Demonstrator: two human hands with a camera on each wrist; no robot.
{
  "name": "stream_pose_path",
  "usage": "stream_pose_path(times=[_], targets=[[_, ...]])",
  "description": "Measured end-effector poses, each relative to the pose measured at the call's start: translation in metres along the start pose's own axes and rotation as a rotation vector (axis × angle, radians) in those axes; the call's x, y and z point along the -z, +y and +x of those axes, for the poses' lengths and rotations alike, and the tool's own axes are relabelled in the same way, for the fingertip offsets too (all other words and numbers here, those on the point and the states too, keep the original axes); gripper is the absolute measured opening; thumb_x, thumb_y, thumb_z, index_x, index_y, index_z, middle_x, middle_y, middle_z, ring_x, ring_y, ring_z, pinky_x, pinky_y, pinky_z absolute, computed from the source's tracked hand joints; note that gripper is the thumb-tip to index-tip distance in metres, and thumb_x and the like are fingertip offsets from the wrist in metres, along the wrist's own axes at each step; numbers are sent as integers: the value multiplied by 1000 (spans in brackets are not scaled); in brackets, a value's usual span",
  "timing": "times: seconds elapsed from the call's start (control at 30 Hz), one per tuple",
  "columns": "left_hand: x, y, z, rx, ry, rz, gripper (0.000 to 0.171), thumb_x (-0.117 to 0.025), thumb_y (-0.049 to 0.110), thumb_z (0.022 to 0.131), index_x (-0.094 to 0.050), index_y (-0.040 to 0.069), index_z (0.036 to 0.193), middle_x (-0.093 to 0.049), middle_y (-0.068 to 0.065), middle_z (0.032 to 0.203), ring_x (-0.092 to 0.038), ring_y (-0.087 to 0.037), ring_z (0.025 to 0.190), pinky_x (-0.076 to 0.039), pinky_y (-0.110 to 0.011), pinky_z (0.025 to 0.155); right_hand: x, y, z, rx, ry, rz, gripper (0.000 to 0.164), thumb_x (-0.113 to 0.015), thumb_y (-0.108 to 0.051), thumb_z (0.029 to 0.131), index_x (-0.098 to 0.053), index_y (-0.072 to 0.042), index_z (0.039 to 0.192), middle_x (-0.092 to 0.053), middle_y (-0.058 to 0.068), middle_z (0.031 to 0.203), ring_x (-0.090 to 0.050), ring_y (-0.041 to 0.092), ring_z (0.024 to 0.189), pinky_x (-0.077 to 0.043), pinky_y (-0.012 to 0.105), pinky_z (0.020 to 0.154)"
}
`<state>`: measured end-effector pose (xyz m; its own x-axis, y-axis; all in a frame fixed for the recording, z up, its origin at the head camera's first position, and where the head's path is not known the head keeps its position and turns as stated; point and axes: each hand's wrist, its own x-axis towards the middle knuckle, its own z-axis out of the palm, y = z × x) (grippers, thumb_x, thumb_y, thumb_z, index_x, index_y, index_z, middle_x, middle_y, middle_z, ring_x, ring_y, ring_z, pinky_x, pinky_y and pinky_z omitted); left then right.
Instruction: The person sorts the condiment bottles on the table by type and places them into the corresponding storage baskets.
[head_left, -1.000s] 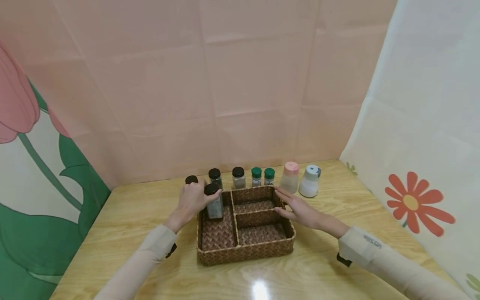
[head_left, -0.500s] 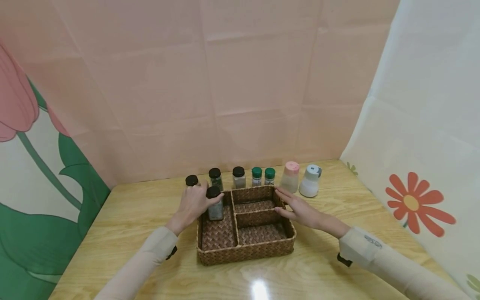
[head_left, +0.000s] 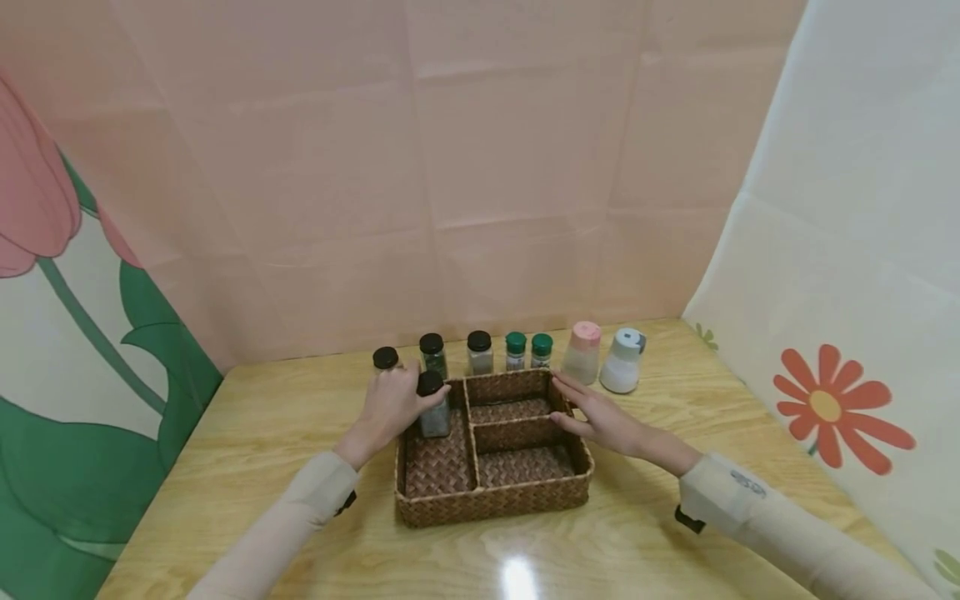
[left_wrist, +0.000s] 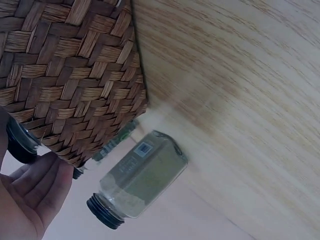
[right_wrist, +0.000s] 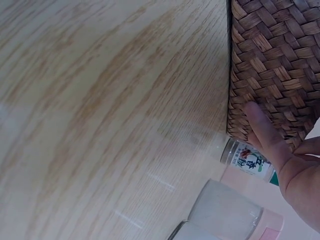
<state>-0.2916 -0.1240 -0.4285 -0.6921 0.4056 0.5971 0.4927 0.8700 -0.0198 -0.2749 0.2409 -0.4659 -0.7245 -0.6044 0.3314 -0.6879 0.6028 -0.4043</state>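
Observation:
A woven basket (head_left: 495, 502) with three compartments stands on the table. In its left compartment, near the back left corner, a glass spice jar (head_left: 434, 417) with a black lid stands upright. My left hand (head_left: 386, 408) holds this jar near its lid, thumb at the front; its other fingers are mostly hidden. My right hand (head_left: 600, 419) grips the basket's right wall near the back, thumb over the rim. In the right wrist view, one finger (right_wrist: 267, 132) presses the outer weave.
Behind the basket stand several jars: a black-lidded jar (head_left: 386, 359) by my left hand, another (head_left: 432, 354), a third (head_left: 480, 354), and two green-capped bottles (head_left: 515, 353). Farther right are a pink-topped container (head_left: 582, 358) and a pale blue-topped one (head_left: 622, 367).
My left hand and the held jar have shifted slightly right, and the lid sits a little lower. More of the jar behind that hand shows. The right hand keeps its place on the basket.

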Motion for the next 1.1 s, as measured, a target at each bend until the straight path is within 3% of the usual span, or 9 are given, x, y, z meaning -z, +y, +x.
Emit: stream_pose_path(times=[0.3, 0.63, 0.87, 1.1], targets=[[-2, 1, -2, 34, -28, -68, 47, -70, 46, 90, -62, 0, 91, -31, 5, 46, -25, -7, 33, -19, -22, 35, 0, -1, 1, 4, 7, 9, 64, -63, -19, 99, -35, 16, 144, -29, 31, 152, -50, 45, 124, -49, 51, 92], [0, 5, 2, 141, -182, -165, 59, -67, 45, 93, -57, -7, 120, -57, -12, 79, -45, -14, 46, -37, -28, 40, -1, -1, 0, 4, 15, 3, 63, -63, -19, 99, -36, 17, 144, -31, 32, 151, -52, 45, 121, -51, 50, 89], [0, 6, 3, 162, -234, -167, 64, -63, 50, 95, -54, -7, 124, -58, -14, 85, -46, -15, 47, -38, -28, 40, -1, -2, 1, -13, 8, 9, 62, -62, -18, 100, -35, 17, 144, -30, 32, 151, -46, 47, 127, -48, 53, 93], [3, 6, 4, 222, -219, -248, 62, -59, 54, 95, -59, -4, 116, -60, -16, 94, -55, -19, 55, -47, -31, 47, 0, -2, 1, -16, 8, 8, 61, -61, -17, 100, -36, 18, 143, -30, 33, 151, -41, 48, 131, -45, 54, 95]])
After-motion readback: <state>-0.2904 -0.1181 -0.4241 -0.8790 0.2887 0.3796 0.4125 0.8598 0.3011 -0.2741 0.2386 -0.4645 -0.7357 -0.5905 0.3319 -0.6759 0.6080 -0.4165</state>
